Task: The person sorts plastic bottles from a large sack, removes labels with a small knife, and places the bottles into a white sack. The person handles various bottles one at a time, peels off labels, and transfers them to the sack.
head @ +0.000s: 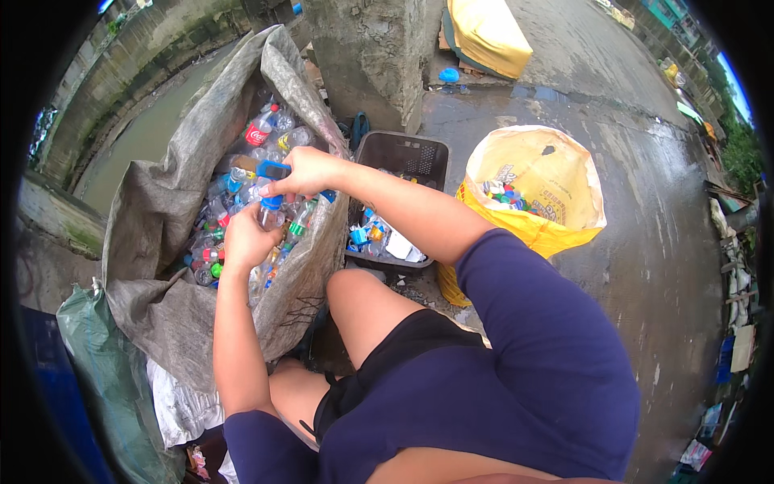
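My left hand (253, 236) grips a clear plastic bottle (270, 218) with a blue cap, over the mouth of a big grey woven sack (181, 151). Just above it, my right hand (296, 175) is closed on a blue-handled tool (273, 170), perhaps a knife; its fingers meet the bottle's cap. Many plastic bottles fill the sack, among them a red-labelled cola bottle (259, 130). Right of the sack, a dark plastic crate (403, 140) holds plastic scraps and labels. A yellow sack (532, 233) with a rolled-open mouth holds loose bottle caps (508, 196).
A concrete pillar (369, 54) rises behind the crate. A green sack (103, 369) and a white sack (181, 402) lie at the lower left. Wet concrete ground (635, 242) extends to the right. A yellow-covered bundle (490, 36) lies farther back; a channel of murky water (139, 127) runs at the left.
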A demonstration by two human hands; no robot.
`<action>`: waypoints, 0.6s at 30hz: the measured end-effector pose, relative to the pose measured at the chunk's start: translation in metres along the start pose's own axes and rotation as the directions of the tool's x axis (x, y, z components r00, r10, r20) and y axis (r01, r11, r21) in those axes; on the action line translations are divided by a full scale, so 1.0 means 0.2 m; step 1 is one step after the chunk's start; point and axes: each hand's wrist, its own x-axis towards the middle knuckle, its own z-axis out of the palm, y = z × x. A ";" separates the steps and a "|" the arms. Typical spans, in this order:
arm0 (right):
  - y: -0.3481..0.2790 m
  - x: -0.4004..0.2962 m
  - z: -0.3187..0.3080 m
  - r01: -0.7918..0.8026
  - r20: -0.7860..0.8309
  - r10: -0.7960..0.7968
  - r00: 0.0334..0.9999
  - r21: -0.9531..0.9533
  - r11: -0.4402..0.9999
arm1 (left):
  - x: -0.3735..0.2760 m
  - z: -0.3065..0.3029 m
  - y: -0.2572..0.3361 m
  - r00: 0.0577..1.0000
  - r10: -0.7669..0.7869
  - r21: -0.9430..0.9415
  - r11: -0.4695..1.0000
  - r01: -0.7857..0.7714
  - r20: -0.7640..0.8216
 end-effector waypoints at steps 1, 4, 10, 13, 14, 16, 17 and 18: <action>-0.04 -0.01 -0.04 -0.080 0.004 0.080 0.997 -0.060 0.995 | 0.03 0.00 0.04 1.000 0.000 0.011 1.000 0.000 -0.021; 0.04 0.02 0.00 0.175 0.015 -0.183 0.983 0.216 0.960 | 0.02 0.00 0.03 1.000 -0.002 -0.006 1.000 0.002 0.003; -0.08 -0.02 -0.01 0.020 0.110 -0.025 0.994 0.046 0.999 | 0.03 -0.01 -0.02 0.998 0.061 -0.114 0.992 -0.063 -0.018; -0.08 -0.05 -0.01 0.122 0.163 -0.135 0.977 0.084 0.989 | 0.03 0.00 -0.10 0.984 0.108 -0.294 0.954 -0.062 0.143; -0.09 -0.07 -0.01 0.154 0.194 -0.165 0.967 0.069 0.986 | 0.03 0.00 -0.13 0.969 0.136 -0.362 0.931 -0.054 0.204; -0.10 -0.11 -0.04 0.176 0.241 -0.192 0.951 0.086 0.981 | 0.02 -0.01 -0.15 0.940 0.154 -0.365 0.930 -0.035 0.304; -0.11 -0.14 -0.08 0.160 0.176 -0.167 0.970 0.054 0.986 | 0.01 -0.02 -0.15 0.922 0.164 -0.365 0.930 -0.027 0.351; -0.13 -0.17 -0.12 0.147 0.110 -0.149 0.983 0.025 0.989 | 0.00 -0.03 -0.17 0.953 0.140 -0.363 0.931 -0.035 0.267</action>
